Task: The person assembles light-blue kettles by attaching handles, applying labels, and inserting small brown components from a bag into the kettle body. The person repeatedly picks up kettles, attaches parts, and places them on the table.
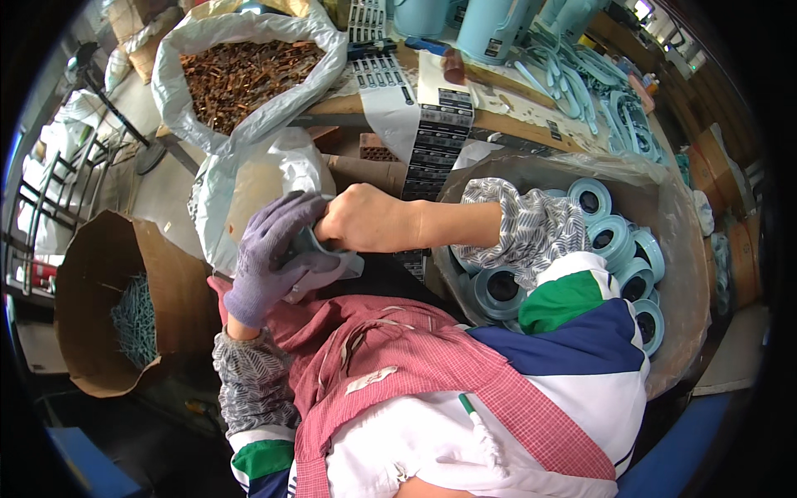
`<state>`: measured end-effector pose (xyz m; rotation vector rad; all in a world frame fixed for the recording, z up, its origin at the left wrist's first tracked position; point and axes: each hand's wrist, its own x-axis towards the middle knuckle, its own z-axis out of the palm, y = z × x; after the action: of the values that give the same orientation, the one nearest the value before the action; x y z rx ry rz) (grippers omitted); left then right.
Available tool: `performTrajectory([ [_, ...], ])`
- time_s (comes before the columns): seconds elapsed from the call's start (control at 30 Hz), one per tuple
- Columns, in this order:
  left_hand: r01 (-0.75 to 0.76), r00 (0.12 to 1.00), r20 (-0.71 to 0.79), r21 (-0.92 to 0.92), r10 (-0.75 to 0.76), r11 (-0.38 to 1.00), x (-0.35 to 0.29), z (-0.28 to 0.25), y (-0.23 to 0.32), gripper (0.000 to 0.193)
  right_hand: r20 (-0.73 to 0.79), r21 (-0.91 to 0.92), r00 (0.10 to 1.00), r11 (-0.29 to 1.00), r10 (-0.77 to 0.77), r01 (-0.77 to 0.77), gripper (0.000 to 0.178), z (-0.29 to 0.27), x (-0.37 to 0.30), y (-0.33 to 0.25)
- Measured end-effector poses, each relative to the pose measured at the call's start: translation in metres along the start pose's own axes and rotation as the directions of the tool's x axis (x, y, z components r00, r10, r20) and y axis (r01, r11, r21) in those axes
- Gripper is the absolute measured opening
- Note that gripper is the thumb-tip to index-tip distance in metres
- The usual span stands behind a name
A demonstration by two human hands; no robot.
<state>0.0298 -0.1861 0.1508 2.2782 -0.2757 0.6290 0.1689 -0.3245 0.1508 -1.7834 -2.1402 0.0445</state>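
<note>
In front of my apron, my left hand (276, 249), in a purple-grey knitted glove, wraps round a pale blue plastic part (352, 266). The glove covers most of this part, so its full shape is hidden. My bare right hand (363, 217) is closed in a fist, with its fingertips down at the part's upper opening. Whatever those fingers hold, if anything, is out of sight. To the right, an open box lined with clear plastic (685, 274) contains several pale blue round parts (610, 236) with dark centres.
A white sack (170, 70) of small copper-brown metal pieces stands at the back left. Left of me, a cardboard drum (75, 307) holds thin blue-green pieces (137, 319). A label strip (432, 149) hangs off the workbench (506, 124), which bears blue containers (490, 33) and curved handles (573, 83).
</note>
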Motion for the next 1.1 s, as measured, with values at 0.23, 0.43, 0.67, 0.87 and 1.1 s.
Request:
performTrajectory([
  [0.23,-0.084,0.982,0.177,0.088,0.068,0.993,0.015,0.003,0.006,0.051,0.204,0.341,0.971,0.939,-0.125,0.050,0.012,-0.028,-0.023,0.013],
  [0.43,0.023,1.000,0.014,0.107,-0.025,0.994,0.016,-0.009,0.007,0.043,-0.064,0.739,0.985,0.671,0.161,-0.062,0.009,-0.059,-0.030,0.057],
  [0.67,0.030,0.914,-0.400,0.228,0.065,0.973,0.010,-0.072,0.055,0.023,-0.392,-0.140,0.773,0.798,0.499,-0.586,0.028,0.000,-0.071,0.284],
  [0.87,0.445,0.825,-0.542,0.448,-0.160,0.775,-0.007,-0.112,0.019,0.021,-0.512,-0.044,0.704,0.803,0.493,-0.594,0.017,0.008,-0.056,0.303],
  [1.1,0.784,0.619,-0.382,0.246,-0.686,0.570,-0.092,-0.091,-0.131,0.031,-0.573,-0.230,0.762,0.833,0.301,-0.503,0.005,0.006,-0.069,0.275],
])
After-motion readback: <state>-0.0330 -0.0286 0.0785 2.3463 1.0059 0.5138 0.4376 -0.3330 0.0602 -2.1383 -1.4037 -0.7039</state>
